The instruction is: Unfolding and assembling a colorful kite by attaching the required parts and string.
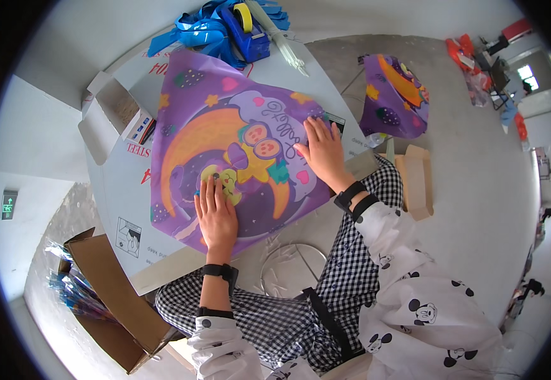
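Note:
A purple sheet (190,145) printed with an orange crescent moon, stars, hearts and strawberries lies spread on the table, its near edge hanging past the table's front. My left hand (215,215) rests flat on its lower middle, over a yellow printed figure, fingers stretched out. Toward the sheet's right edge, my right hand (321,151) presses down with fingers extended and the thumb apart. Neither hand grips anything. Black bands circle both wrists.
On the table (117,209) stand an open white box (114,111), blue straps (193,28) and a blue tape dispenser (250,38). Another purple printed sheet (394,95) hangs at the right. A cardboard box (114,297) with plastic-wrapped items sits lower left; another carton (416,180) lies right.

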### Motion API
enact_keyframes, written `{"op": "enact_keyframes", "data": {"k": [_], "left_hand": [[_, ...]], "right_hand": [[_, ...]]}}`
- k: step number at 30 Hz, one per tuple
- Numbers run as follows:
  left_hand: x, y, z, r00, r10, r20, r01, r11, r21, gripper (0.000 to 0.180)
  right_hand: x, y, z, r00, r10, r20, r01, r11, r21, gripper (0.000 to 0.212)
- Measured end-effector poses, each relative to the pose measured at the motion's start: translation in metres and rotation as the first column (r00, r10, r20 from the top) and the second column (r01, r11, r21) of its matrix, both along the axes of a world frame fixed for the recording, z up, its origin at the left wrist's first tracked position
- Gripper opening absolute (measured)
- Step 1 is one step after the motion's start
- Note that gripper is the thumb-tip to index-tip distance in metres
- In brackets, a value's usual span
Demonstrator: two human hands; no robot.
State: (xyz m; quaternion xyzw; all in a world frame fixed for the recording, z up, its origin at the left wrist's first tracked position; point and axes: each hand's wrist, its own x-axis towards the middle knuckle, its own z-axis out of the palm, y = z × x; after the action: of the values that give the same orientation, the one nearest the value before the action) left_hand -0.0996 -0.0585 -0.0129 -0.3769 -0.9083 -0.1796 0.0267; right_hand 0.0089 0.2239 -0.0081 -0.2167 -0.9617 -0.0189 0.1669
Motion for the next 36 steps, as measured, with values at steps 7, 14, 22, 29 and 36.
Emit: {"op": "enact_keyframes", "data": {"k": [7,14,22,29,36], "left_hand": [[0.003,0.0,0.002,0.999,0.052,0.001,-0.052,0.998,-0.042,0.05],[-0.011,-0.042,-0.001,0.968,0.251,-0.009,-0.251,0.964,-0.088,0.074],[-0.035,-0.109,-0.003,0.767,0.641,0.026,-0.642,0.766,0.027,0.08],[-0.031,-0.26,0.113,0.682,0.681,0.267,-0.58,0.28,0.765,0.017],[-0.008,-0.357,-0.051,0.445,0.787,0.428,-0.895,0.374,0.242,0.021]], "right_hand": [[0.001,0.017,-0.003,0.99,-0.142,0.011,0.142,0.99,-0.024,0.086],[-0.009,0.014,-0.011,0.991,-0.113,0.077,0.11,0.993,0.039,0.084],[-0.006,0.026,-0.019,0.991,-0.067,0.112,0.053,0.991,0.127,0.074],[-0.008,0.052,-0.018,0.929,-0.068,0.365,0.079,0.997,-0.016,0.08],[-0.018,0.098,-0.01,0.987,0.086,0.136,-0.05,0.967,-0.248,0.071]]}}
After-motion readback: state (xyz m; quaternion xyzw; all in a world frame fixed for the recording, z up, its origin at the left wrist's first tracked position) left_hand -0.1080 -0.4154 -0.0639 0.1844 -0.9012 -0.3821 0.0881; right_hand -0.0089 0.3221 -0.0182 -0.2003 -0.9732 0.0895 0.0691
